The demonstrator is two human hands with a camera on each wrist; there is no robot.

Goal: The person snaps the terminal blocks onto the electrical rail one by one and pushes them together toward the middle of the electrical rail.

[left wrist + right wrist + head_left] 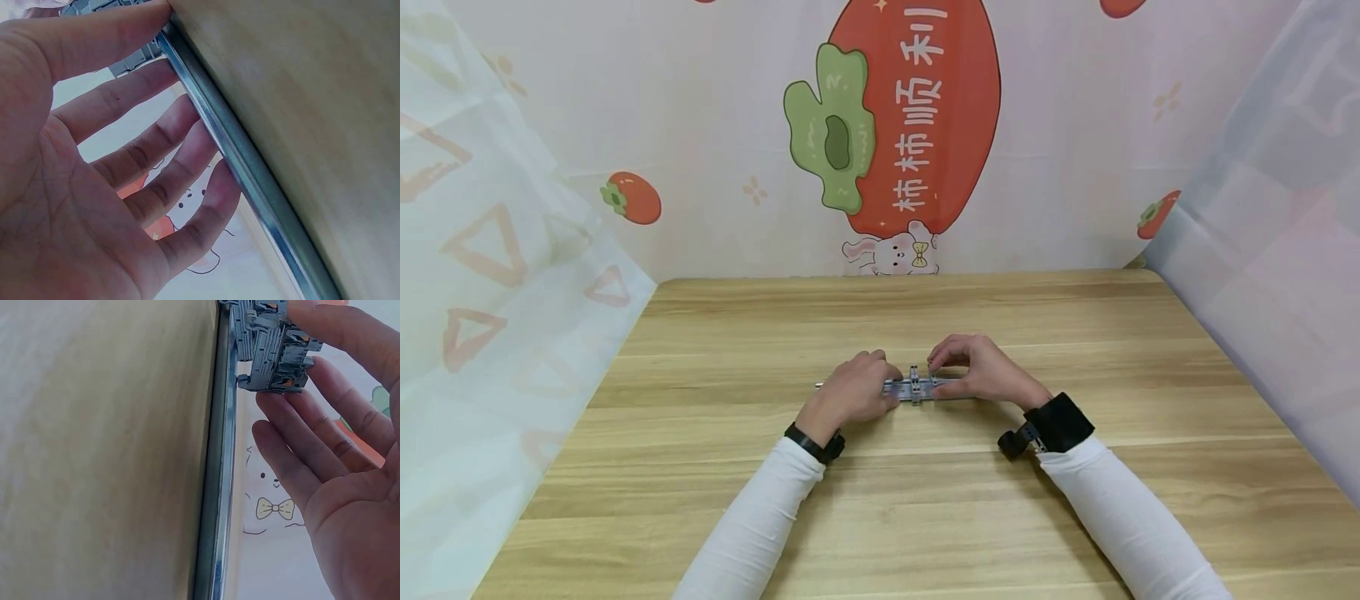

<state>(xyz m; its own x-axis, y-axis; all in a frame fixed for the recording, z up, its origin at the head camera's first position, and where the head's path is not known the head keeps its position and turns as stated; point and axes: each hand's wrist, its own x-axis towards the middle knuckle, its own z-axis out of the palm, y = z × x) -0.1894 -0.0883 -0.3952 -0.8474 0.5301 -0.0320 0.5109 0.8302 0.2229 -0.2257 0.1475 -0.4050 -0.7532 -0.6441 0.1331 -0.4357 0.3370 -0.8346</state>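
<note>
A narrow metal DIN rail (904, 392) lies across the table, running left to right. My left hand (857, 390) grips its left part, thumb on the near side, fingertips (209, 144) along the far edge. One grey terminal block (915, 383) stands upright on the rail between the hands. Just right of it, my right hand (988, 372) pinches another grey terminal block (278, 362) between thumb and fingers. In the right wrist view that block is tilted beside the rail, its foot close to the rail's edge; whether it is seated I cannot tell.
The wood-grain table (910, 508) extends around the rail on all sides. A printed cloth (715, 142) hangs behind the back edge, and pale cloths flank both sides. Each wrist bears a black strap with a small camera.
</note>
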